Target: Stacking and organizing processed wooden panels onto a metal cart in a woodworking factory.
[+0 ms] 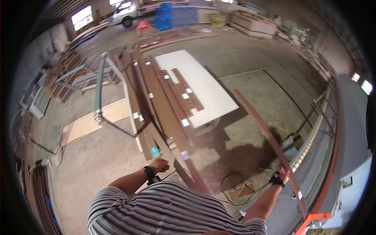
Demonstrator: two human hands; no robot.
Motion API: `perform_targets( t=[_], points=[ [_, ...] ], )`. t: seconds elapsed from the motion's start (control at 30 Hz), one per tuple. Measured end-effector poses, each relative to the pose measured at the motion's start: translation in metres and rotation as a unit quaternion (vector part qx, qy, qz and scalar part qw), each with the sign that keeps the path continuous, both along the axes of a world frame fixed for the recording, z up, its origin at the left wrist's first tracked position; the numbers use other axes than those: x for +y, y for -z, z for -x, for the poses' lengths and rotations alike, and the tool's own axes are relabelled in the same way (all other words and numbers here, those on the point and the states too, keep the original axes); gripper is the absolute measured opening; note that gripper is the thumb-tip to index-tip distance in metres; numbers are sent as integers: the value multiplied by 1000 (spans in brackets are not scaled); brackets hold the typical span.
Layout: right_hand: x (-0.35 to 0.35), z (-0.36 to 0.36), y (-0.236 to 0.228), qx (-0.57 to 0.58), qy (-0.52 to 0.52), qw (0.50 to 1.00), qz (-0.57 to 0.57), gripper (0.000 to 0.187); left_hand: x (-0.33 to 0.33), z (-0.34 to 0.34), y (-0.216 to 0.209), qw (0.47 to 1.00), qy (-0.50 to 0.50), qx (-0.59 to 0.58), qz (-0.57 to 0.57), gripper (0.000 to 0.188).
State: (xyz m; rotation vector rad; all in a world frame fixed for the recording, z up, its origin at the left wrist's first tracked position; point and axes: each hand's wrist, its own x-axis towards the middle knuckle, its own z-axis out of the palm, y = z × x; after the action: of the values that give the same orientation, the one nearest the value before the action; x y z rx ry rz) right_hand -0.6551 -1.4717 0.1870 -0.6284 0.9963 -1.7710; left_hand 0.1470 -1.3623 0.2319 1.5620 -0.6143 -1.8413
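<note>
A long reddish-brown board (pixel 266 135) slants down my right side, its far end raised toward the middle of the floor. My right hand (pixel 282 175) grips it near its lower part, and some of the fingers are hidden by the board. In front of my body, my left hand (pixel 159 166) hangs with fingers loosely bent and nothing seen in it. The nearest things to it are brown boards (pixel 150 80) with small white labels and a teal object (pixel 155 152) lying on them. A white panel (pixel 196 84) rests beside these boards, with shorter brown pieces on it.
On my right runs a long grey machine bed (pixel 313 168) with a yellow-and-white strip (pixel 307 147). A green-and-grey metal frame (pixel 100 86) stands left, over a pale wooden sheet (pixel 113 111). A cable (pixel 225 196) lies near my feet. Blue stacked items (pixel 178 17) stand far back.
</note>
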Motion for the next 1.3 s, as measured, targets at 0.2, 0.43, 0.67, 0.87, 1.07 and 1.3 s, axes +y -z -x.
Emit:
perform_targets(
  t=[0.2,0.43,0.67,0.87,1.07,1.3],
  points=[
    [-6,-5,-10,-64,70,995,-28,61,10,-18,-1,999,18,-35,-18,31],
    [5,-47,-11,-58,122,991,-15,50,-27,-31,-1,999,-27,-2,-41,30],
    [62,-257,-39,-161,45,986,14,40,-103,48,-13,981,59,179,39,30],
    [120,-416,-110,-170,-32,983,-67,32,-128,161,-86,953,109,283,-10,85],
    [143,-419,-180,2,55,998,-26,48,-172,171,-74,903,-122,401,97,19],
    [206,-372,-306,-96,321,906,260,53,-310,55,12,973,-31,149,176,37]
  ],
)
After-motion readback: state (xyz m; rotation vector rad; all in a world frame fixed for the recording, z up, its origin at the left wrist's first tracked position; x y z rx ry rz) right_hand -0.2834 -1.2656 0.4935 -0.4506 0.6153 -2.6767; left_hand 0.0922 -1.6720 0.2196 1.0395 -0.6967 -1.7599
